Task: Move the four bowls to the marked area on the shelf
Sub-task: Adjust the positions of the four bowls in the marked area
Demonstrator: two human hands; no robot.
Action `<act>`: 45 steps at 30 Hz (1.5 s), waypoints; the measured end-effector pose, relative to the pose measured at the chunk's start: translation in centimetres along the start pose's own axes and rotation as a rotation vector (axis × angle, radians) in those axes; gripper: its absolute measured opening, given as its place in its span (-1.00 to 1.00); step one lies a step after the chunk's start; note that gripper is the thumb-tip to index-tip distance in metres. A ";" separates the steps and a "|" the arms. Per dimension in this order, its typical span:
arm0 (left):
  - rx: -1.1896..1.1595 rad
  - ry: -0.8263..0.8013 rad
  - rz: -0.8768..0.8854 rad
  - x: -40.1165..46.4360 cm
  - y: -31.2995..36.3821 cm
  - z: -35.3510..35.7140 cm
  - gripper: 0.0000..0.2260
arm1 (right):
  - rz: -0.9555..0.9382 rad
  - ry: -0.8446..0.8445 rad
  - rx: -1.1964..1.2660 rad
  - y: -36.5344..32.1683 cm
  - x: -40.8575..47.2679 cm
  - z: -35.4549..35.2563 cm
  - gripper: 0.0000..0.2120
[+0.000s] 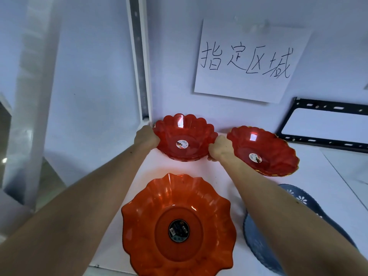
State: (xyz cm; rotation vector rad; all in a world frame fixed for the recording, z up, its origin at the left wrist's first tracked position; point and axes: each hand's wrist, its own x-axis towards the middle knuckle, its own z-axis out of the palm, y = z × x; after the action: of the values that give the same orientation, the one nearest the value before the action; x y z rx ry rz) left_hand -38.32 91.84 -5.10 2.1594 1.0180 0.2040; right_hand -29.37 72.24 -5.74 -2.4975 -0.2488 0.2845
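Observation:
A red scalloped bowl (pixel 184 137) sits at the back left of the white shelf (pixel 318 172), against the wall. My left hand (pixel 146 137) grips its left rim and my right hand (pixel 220 148) grips its right rim. A second red bowl with a gold edge (pixel 264 150) stands just to the right, close to my right hand. A large orange wavy bowl (pixel 177 226) lies at the shelf's front. A blue bowl with white flowers (pixel 298 198) is at the front right, largely hidden by my right forearm.
A paper sign with handwritten characters (pixel 249 60) hangs on the wall above the bowls. A black metal bracket (pixel 322 140) leans against the wall at the right. A white shelf post (pixel 141 62) rises at the back left corner.

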 end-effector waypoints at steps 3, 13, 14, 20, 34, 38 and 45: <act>0.019 0.003 0.012 0.1 -0.1 0.1 -0.66 | 0.003 0.000 -0.007 0.0 0.1 -0.1 -0.83; 0.124 0.046 0.089 -0.4 1.6 -0.7 -0.58 | 0.015 0.075 0.052 0.8 -0.7 -2.4 -0.72; 0.148 0.065 0.106 -0.5 2.2 -0.9 -0.59 | 0.006 0.091 0.052 0.9 -0.8 -3.0 -0.72; 0.132 0.069 0.333 -3.2 7.5 0.6 -0.74 | -0.012 0.259 -0.091 3.7 -1.5 -8.9 -0.70; 0.037 -0.235 0.158 -10.4 13.7 12.8 -0.72 | 0.108 0.069 -0.141 18.3 0.2 -16.1 -0.68; -0.075 -0.277 0.073 -10.5 13.3 14.6 -0.75 | 0.123 0.001 0.039 19.2 1.3 -15.5 -0.87; -0.165 -0.230 0.029 -9.8 13.6 16.0 -0.80 | 0.121 0.049 0.053 19.6 2.5 -15.5 -0.77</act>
State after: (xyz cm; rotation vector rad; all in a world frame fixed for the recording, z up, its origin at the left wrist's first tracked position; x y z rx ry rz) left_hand -29.97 70.26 -5.95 1.9951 0.8110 0.0493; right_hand -20.77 48.67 -5.33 -2.4671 -0.0691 0.2749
